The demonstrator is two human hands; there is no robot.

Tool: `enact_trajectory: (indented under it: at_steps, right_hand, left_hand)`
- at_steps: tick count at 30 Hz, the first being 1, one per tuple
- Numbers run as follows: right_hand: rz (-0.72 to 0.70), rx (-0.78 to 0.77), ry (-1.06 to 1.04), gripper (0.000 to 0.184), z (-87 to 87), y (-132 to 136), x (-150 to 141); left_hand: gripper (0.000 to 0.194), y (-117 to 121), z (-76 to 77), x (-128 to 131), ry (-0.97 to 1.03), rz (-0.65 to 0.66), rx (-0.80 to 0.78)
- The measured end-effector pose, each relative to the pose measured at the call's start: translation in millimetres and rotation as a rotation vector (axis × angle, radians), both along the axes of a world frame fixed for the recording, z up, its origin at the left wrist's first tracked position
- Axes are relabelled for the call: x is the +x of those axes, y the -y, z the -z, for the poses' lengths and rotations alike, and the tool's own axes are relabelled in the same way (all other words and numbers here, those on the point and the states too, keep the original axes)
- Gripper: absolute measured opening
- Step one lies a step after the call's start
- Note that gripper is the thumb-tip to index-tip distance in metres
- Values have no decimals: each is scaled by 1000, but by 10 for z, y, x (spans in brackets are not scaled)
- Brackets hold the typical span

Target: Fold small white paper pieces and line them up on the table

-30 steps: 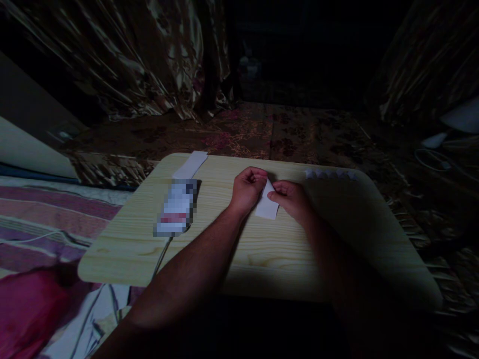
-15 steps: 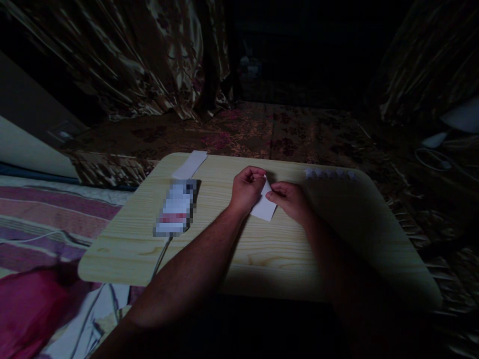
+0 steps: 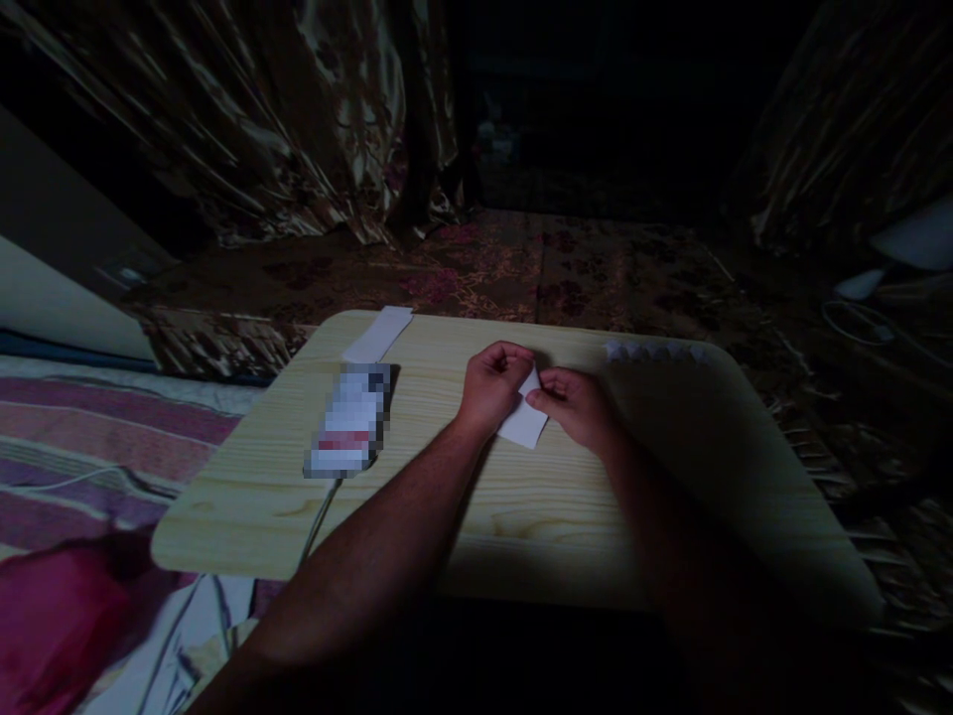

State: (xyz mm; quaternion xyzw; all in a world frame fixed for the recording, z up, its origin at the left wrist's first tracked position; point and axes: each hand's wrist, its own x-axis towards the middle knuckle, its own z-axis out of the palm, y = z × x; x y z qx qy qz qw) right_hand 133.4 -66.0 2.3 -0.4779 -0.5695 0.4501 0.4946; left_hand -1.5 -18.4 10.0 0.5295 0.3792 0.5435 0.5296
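Note:
Over the middle of the wooden table (image 3: 417, 536), a white strip of paper (image 3: 525, 425) is held between both hands. My left hand (image 3: 491, 385) is closed on its upper end, the fingers curled and the thumb pressed against them. On the paper's right edge, my right hand (image 3: 572, 402) pinches with thumb and forefinger. The paper's lower end shows below the hands, slanting down to the left. Part of its upper end is hidden behind the left fingers.
At the far left corner lies a stack of white paper strips (image 3: 378, 335). Nearer stands a blurred-out phone (image 3: 346, 417) with a cable (image 3: 322, 516). Several small pale folded pieces (image 3: 655, 352) form a row at the far right. A striped bed cover (image 3: 111, 427) lies left.
The right thumb has shifted slightly left along the paper, closer to my left hand. The whole view has tipped a little, so the table sits slightly lower.

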Motion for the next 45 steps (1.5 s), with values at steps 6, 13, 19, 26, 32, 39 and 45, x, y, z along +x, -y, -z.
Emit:
enact_trajectory:
  at_steps: [6, 13, 19, 26, 32, 39, 45]
  right_hand:
    - [90, 15, -30, 25, 5, -55, 67]
    - [211, 0, -46, 33, -32, -64, 122]
    - [206, -5, -96, 36, -13, -63, 122]
    - [179, 3, -96, 33, -38, -65, 112]
    - [136, 14, -148, 27, -102, -40, 138]
    - [118, 26, -160, 23, -63, -46, 165]
    - [165, 35, -229, 24, -55, -59, 126]
  left_hand:
    - [24, 5, -20, 8, 73, 90, -75]
    - [29, 40, -39, 16, 76, 196, -68]
    - [33, 64, -52, 35, 83, 196, -38]
    - [33, 58, -9, 41, 47, 162, -37]
    - [30, 58, 11, 37, 17, 117, 3]
    - [32, 57, -12, 23, -76, 68, 53]
    - [34, 79, -22, 41, -86, 73, 76]
